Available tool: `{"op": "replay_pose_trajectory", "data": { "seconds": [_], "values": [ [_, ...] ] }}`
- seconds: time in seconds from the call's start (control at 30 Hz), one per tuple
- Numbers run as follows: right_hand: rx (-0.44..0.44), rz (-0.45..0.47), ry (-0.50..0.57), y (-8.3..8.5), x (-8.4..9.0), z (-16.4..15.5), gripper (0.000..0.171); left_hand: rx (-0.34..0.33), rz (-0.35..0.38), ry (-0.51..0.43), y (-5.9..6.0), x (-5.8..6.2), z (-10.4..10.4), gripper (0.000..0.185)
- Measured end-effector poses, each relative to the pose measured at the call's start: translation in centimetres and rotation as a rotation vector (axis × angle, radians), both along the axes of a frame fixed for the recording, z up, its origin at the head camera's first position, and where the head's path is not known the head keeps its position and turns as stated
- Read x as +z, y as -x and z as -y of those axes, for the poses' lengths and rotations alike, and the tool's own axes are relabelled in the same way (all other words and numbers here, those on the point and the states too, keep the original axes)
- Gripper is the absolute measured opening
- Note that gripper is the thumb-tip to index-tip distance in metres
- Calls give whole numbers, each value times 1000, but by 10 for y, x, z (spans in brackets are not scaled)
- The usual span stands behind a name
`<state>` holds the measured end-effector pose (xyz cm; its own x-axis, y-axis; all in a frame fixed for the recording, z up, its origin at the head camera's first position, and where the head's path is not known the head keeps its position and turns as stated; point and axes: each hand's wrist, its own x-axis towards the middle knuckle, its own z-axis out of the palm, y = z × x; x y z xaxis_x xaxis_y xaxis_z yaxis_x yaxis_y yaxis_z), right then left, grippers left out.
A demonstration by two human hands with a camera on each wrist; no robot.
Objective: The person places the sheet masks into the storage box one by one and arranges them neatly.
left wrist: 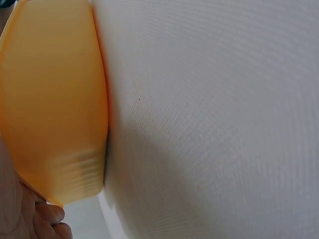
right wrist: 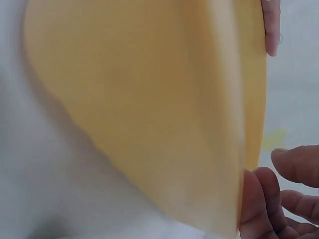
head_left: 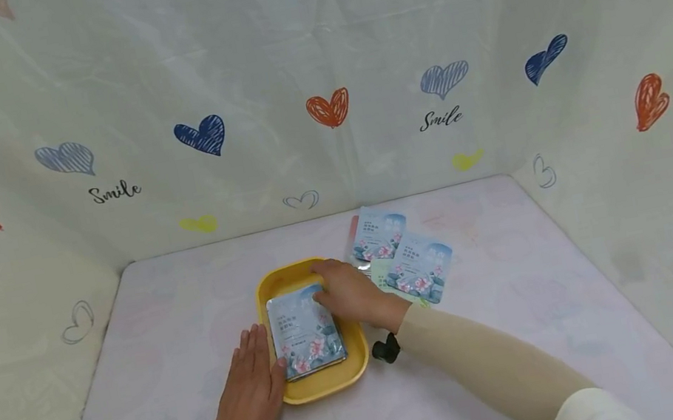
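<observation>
A yellow tray [head_left: 270,293] sits mid-table with a stack of blue flower-printed sachets [head_left: 306,335] in it. My left hand [head_left: 254,356] lies flat on the table against the tray's left side, fingers straight, thumb touching the stack's edge. My right hand [head_left: 331,284] reaches over the tray's right rim and rests on the top sachet's far right corner, fingers loosely bent. The left wrist view shows the tray's outer wall [left wrist: 50,99] and part of my left hand [left wrist: 27,214]. The right wrist view shows the tray wall [right wrist: 149,99] with my right fingers [right wrist: 294,199] spread past its rim.
Several more sachets [head_left: 405,254] lie overlapping on the table just right of the tray. The pale tabletop [head_left: 505,360] is walled in at the back and both sides by heart-printed sheeting [head_left: 318,108]. Black wrist mounts [head_left: 386,348] show by the arms.
</observation>
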<state>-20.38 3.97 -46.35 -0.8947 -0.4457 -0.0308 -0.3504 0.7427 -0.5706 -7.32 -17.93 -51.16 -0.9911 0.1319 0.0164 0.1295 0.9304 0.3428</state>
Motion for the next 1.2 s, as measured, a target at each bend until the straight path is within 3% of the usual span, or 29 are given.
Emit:
{"op": "replay_pose_trajectory", "data": {
  "seconds": [0.3, 0.53, 0.87, 1.2],
  "values": [
    [53, -253, -20, -1, 2, -35, 45, 16, 19, 4, 0, 0, -3, 72],
    [56, -379, -209, 4, -23, -85, 54, 15, 27, -9, 0, 0, -3, 72],
    [30, -267, -482, -2, -46, -151, 72, 11, 36, -20, 0, 3, -2, 73],
    [40, -174, -531, -4, -56, -174, 76, 19, 44, -20, -1, 3, -3, 74]
  ]
}}
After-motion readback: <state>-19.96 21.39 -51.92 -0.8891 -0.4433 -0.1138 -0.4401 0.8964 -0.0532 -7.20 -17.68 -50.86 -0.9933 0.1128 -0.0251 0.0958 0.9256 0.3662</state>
